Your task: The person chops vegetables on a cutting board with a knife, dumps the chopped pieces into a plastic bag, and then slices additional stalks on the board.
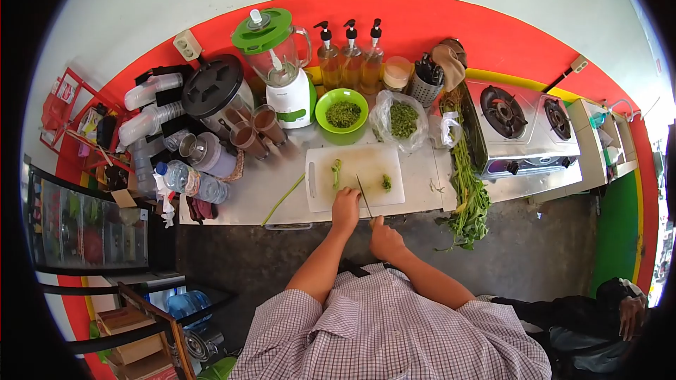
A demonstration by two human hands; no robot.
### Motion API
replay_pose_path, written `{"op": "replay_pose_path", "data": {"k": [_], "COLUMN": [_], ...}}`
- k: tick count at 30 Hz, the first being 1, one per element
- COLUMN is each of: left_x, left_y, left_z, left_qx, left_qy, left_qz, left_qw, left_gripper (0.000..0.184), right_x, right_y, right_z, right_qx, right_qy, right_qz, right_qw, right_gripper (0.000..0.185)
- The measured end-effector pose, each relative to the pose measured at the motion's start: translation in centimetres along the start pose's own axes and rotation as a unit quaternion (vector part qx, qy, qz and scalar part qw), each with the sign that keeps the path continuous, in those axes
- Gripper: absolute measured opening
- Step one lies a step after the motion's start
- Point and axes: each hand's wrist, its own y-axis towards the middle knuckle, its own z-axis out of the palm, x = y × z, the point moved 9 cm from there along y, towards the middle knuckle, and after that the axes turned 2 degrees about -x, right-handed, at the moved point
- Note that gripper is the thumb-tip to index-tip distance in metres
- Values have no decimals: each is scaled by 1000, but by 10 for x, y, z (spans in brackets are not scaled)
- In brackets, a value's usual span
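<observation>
A white cutting board [320, 197] lies on the metal counter in front of me. My right hand [386, 238], at the board's front edge, is closed around the handle of a knife [364, 195], whose blade points away from me over the board. Just left of the blade, my left hand [346, 208] rests on the board with its fingers drawn together; whatever is under them is hidden. A pale green stalk piece [336, 173] lies beyond my left hand. To the right of the blade sits a small heap of chopped greens [386, 182].
Behind the board stand a green bowl [342, 135] and a plastic bag [399, 123] of chopped greens. Leafy stalks [468, 207] hang over the counter's front edge, left of a gas stove [524, 134]. A long stalk [283, 200] and water bottles [204, 186] are at left.
</observation>
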Motion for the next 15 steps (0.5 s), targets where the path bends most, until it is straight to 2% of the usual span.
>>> {"op": "replay_pose_path", "data": {"k": [5,9,12,15], "left_x": [-8,-5,-1,-1], "left_y": [-1,-3,3,6], "left_z": [1,2,-2,-4], "left_qx": [32,28,11,10], "left_qy": [39,39,-2,-38], "left_qz": [43,62,22,12], "left_qw": [998,997,1000,999], "left_gripper": [12,13,11,9], "right_x": [2,15,9,4], "right_y": [14,3,2,14], "right_z": [9,-12,3,11], "right_qx": [21,34,-4,0], "right_qy": [-11,-30,-30,-33], "right_qz": [-12,-25,-14,-10], "right_qw": [1000,999,999,999], "right_gripper": [58,60,50,54]}}
